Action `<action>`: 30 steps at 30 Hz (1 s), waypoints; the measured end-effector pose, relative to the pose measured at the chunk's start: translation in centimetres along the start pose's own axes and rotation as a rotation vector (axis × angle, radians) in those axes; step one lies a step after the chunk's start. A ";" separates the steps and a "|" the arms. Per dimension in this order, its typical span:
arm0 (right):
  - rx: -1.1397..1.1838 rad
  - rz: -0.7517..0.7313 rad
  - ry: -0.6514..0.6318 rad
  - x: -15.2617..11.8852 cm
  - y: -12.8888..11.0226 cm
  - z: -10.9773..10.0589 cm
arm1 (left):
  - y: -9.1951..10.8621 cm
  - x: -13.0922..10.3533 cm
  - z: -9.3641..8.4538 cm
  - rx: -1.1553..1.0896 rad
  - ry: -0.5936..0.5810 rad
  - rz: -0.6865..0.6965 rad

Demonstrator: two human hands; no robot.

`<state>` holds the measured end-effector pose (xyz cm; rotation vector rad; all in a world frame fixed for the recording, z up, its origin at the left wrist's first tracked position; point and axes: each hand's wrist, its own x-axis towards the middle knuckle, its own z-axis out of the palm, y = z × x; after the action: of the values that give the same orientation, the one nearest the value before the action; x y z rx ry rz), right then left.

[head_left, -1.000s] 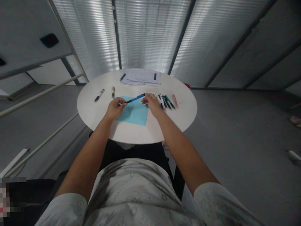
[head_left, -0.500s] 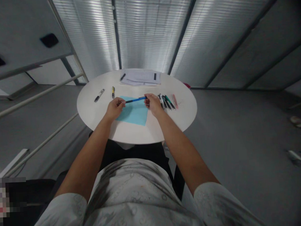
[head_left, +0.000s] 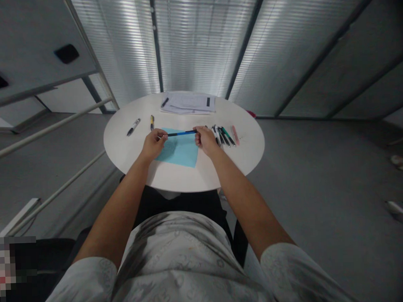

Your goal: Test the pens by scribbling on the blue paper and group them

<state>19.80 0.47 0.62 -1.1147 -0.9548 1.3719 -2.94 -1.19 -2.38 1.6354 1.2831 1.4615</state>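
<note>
A blue pen (head_left: 184, 133) with a dark grip section stretches level between my two hands. My left hand (head_left: 153, 144) pinches its dark left end, and my right hand (head_left: 206, 140) closes round its right end. Below the pen, a light blue sheet (head_left: 181, 152) lies flat, partly covered by my left hand. Just right of my right hand is a row of several pens (head_left: 225, 136), some black, one with green. Beside them lies a pink, flat stick-like item (head_left: 235, 135).
The white round table (head_left: 182, 180) carries everything. Stacked papers (head_left: 189, 103) lie at its back with a dark pen (head_left: 164, 102) on them. A black-and-clear pen (head_left: 133, 127) and a yellow-and-black pen (head_left: 152, 122) lie at the left. A pale metal rail (head_left: 55, 128) runs left of the table.
The blue pen has turned slightly about its length between my hands and lies a little more level. Both hands stay in nearly the same place.
</note>
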 end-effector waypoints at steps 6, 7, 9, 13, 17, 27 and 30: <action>-0.034 0.021 0.017 -0.2 -0.2 0.2 | 0.5 -0.2 0.0 0.016 0.003 -0.005; -0.036 0.023 0.022 -0.1 -0.2 0.2 | 0.6 -0.2 0.0 0.018 0.005 -0.010; -0.037 0.022 0.025 0.0 -0.2 0.2 | 0.7 -0.2 0.0 0.021 0.008 -0.024; -0.034 0.021 0.017 0.0 0.0 0.2 | 0.7 -0.1 0.1 0.023 0.012 -0.041; -0.034 0.025 0.013 -0.1 0.0 0.2 | 0.3 -0.1 0.1 0.052 -0.005 -0.075; -0.111 0.003 -0.009 -0.2 0.2 0.2 | -0.2 0.0 -0.1 0.089 -0.002 -0.074; -0.143 -0.023 -0.030 -0.3 0.3 0.2 | -0.1 0.0 0.0 0.069 -0.007 -0.077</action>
<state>19.57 0.19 0.44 -1.1890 -1.0981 1.3212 -3.00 -1.16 -2.49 1.6153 1.3906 1.3788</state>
